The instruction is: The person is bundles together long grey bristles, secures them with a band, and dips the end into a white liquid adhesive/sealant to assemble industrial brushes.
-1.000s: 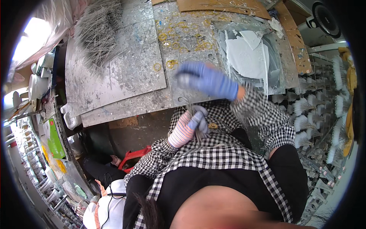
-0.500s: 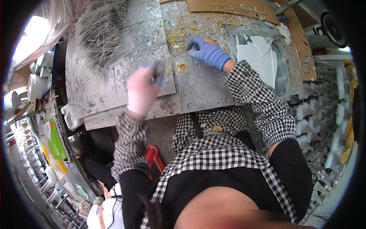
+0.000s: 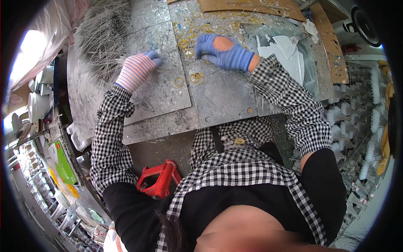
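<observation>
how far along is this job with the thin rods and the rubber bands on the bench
Done: bunches of rods stand in racks at the right, apparently finished. In hand: the left hand touches loose rods by the big pile, while the right hand rests flat among yellow rubber bands; whether it grips anything is unclear. Left: the pile looks large and many bands lie unused, so plenty seems to remain.

- Between my left hand and right hand the metal plate lies open, only flat rubber bands scattered.
- Left of me, a heap of thin rods blocks the way.
- To the right, white shards crowd the bench.
</observation>
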Tool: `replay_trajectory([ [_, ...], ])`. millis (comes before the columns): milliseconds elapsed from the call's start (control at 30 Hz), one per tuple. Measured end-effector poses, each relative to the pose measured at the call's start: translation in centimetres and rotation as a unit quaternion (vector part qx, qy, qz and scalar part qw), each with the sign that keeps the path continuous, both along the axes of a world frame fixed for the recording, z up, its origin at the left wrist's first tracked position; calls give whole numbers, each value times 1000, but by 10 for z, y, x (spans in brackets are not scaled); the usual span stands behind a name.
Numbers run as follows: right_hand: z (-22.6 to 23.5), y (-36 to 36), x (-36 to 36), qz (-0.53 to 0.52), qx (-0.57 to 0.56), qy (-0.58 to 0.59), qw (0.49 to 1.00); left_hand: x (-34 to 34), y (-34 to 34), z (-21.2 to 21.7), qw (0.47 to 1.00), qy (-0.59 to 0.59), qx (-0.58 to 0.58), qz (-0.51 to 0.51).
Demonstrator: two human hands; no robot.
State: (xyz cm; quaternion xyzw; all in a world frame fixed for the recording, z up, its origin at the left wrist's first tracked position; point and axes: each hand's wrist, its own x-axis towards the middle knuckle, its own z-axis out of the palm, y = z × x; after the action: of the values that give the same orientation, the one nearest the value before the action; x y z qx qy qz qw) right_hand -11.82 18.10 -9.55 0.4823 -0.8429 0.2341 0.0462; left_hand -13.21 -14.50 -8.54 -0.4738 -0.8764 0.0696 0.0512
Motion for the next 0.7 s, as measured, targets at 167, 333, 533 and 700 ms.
replay_trajectory([
  [167,33,1,-4,-129,-337,-320,876,-11,-1,-2,999,6,-8,-37],
  [333,13,10,-36,-212,-459,-384,772,-20,11,9,994,-29,-108,-16],
  [533,14,-19,-24,-337,71,-173,923,-17,-1,0,992,30,18,-124],
  [700,-11,0,-24,-340,126,-153,920,-22,32,14,981,61,-150,-107],
])
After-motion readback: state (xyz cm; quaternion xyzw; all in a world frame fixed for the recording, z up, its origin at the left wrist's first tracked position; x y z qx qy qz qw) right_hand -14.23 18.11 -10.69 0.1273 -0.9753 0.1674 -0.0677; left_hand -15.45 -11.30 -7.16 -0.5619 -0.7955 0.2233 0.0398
